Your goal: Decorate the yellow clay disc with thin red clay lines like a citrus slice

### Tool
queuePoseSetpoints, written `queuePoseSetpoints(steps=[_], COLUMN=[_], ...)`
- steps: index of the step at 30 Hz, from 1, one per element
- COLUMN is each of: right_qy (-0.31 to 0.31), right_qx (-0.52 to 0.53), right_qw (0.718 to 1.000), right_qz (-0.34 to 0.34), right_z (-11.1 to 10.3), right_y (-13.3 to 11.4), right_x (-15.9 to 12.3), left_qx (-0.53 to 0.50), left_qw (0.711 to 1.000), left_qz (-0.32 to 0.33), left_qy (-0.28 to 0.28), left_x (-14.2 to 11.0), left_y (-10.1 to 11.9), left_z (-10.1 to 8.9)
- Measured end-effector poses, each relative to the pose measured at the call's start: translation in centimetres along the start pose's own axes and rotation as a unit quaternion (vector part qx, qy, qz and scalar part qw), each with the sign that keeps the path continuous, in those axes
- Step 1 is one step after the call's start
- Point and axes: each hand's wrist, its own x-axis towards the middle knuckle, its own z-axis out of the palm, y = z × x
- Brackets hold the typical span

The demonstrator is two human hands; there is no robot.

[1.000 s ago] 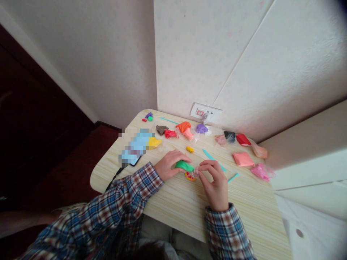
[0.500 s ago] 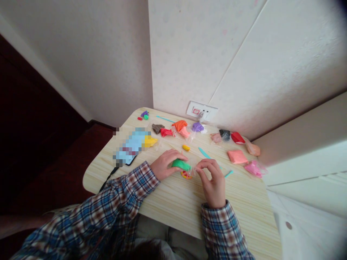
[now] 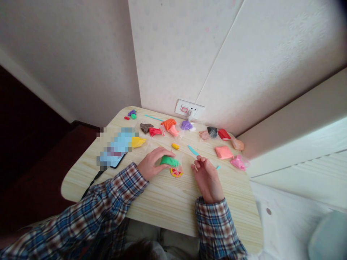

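My left hand [image 3: 151, 162] is closed on a clear plastic bag of green modelling clay [image 3: 168, 161], its fingers over the top and thumb below. Just under the bag's loose end lies a round clay piece [image 3: 176, 172] with a yellow rim and red and pink wedges. My right hand [image 3: 207, 178] hovers to the right of it, palm turned inward, fingers loosely curled and apart, with nothing visible in them. Near its fingertips is a turquoise plastic knife [image 3: 192, 150], partly hidden. A small yellow clay roll [image 3: 175, 146] lies beyond the green bag.
Bagged clay lies along the back: grey-brown [image 3: 146, 128], orange [image 3: 168, 124], purple [image 3: 187, 125], black [image 3: 212, 132]; coral [image 3: 224, 152] and pink [image 3: 239, 162] at right. At left are a phone with blurred screen [image 3: 116, 148] and a yellow bag [image 3: 138, 142]. Small clay fruits [image 3: 132, 113] sit at the far corner.
My right hand has let go of the bag's clear end, moved away from it and turned its palm inward. My left hand keeps the green clay bag. The view has swung right.
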Motion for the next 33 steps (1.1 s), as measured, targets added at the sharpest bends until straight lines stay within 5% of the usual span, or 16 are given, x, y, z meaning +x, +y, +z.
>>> queuePoseSetpoints(steps=[6,13,19,25,29,33], right_qy=[-0.004,-0.002,0.014,0.019,0.026,0.024], right_qx=[0.045,0.049,0.04,0.031,-0.017,-0.046], right_qw=[0.999,0.999,0.998,0.998,0.998,0.998], right_qz=[0.002,0.017,0.042,0.055,0.046,0.034], right_z=[-0.1,0.3,0.6,0.7,0.6,0.5], right_y=[-0.3,-0.8,-1.1,-1.1,-1.0,-0.9], right_x=[0.0,-0.2,-0.5,-0.7,-0.7,-0.8], left_qx=[0.016,0.147,0.26,0.263,0.277,0.272], left_qw=[1.0,0.98,0.956,0.949,0.946,0.959], left_qz=[0.003,-0.08,-0.124,-0.149,-0.129,-0.007], left_qy=[0.008,0.112,0.056,0.09,0.111,0.08], left_x=[0.0,0.2,-0.1,-0.1,-0.1,-0.3], left_y=[-0.1,-1.2,-1.4,-1.3,-1.1,-0.4], left_z=[-0.1,-0.6,-0.3,-0.2,-0.3,0.0])
